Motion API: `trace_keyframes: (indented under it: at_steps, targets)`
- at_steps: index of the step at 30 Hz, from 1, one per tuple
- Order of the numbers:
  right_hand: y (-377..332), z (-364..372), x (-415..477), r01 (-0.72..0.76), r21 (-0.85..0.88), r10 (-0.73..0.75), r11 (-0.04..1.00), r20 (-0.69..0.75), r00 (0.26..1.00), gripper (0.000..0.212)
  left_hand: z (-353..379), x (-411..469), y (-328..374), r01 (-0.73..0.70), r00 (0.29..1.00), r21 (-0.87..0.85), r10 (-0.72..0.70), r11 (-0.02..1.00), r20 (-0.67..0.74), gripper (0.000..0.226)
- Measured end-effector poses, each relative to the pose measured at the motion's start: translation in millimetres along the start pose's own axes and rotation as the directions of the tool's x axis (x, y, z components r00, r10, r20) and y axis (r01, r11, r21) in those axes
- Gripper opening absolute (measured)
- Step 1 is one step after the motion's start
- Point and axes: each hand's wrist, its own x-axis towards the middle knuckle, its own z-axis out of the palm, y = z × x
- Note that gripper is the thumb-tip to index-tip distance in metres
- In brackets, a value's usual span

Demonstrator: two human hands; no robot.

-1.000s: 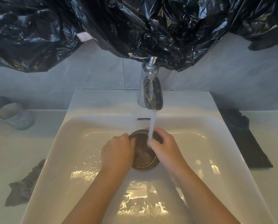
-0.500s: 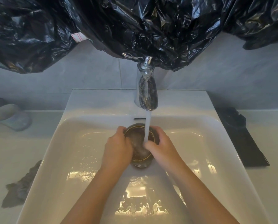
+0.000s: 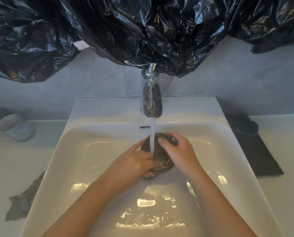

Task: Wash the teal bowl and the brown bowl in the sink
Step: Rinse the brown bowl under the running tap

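Observation:
The brown bowl [image 3: 159,157] is held over the middle of the white sink [image 3: 91,151], under the running stream from the chrome tap [image 3: 151,101]. My left hand [image 3: 134,165] grips the bowl's left and near side, fingers reaching into it. My right hand [image 3: 178,151] holds its far right rim, thumb over the edge. Water falls into the bowl between my hands. The teal bowl [image 3: 13,126] lies on its side on the counter at far left.
A grey cloth [image 3: 25,197] lies on the counter left of the sink. A black folded item [image 3: 252,146] sits on the counter to the right. Black plastic sheeting [image 3: 142,31] hangs above the tap. Water pools in the basin's near part.
The bowl has been turned and tilted under the stream. My left hand slid lower around its near side, and my right hand moved up to the far rim.

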Motion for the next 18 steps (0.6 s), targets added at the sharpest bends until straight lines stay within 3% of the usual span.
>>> trace_keyframes:
  at_steps: [3, 5, 10, 12, 15, 18]
  targets:
    - [-5.8, 7.4, -4.5, -0.139, 0.315, 0.114, 0.939, 0.098, 0.989, 0.022, -3.0, 8.4, 17.2, 0.215, 0.969, -0.196, -0.235, 0.957, -0.081, 0.012]
    - [-7.7, 12.6, -7.7, -0.186, 0.427, 0.152, 0.885, 0.114, 0.982, 0.020, -1.4, 12.2, 22.8, 0.307, 0.932, -0.246, -0.343, 0.919, -0.120, 0.024]
    - [-9.7, 4.2, -3.6, -0.139, 0.373, 0.101, 0.917, 0.121, 0.988, 0.020, -8.2, 1.0, 6.3, 0.074, 0.994, 0.078, -0.068, 0.994, -0.082, 0.027]
    - [-9.2, 8.8, -2.9, -0.134, 0.390, 0.100, 0.911, 0.108, 0.989, 0.021, -17.6, 7.3, 12.0, 0.113, 0.993, 0.031, -0.113, 0.993, -0.017, 0.021]
    - [-9.4, 22.7, -7.2, -0.107, 0.438, 0.088, 0.893, 0.064, 0.994, 0.025, -23.4, 24.4, 34.4, 0.320, 0.946, -0.138, -0.325, 0.937, -0.008, 0.010]
    - [-11.7, 14.1, -6.7, -0.064, 0.315, 0.048, 0.947, 0.058, 0.997, 0.025, -22.6, 20.4, 34.4, 0.246, 0.969, -0.061, -0.244, 0.967, 0.046, 0.013]
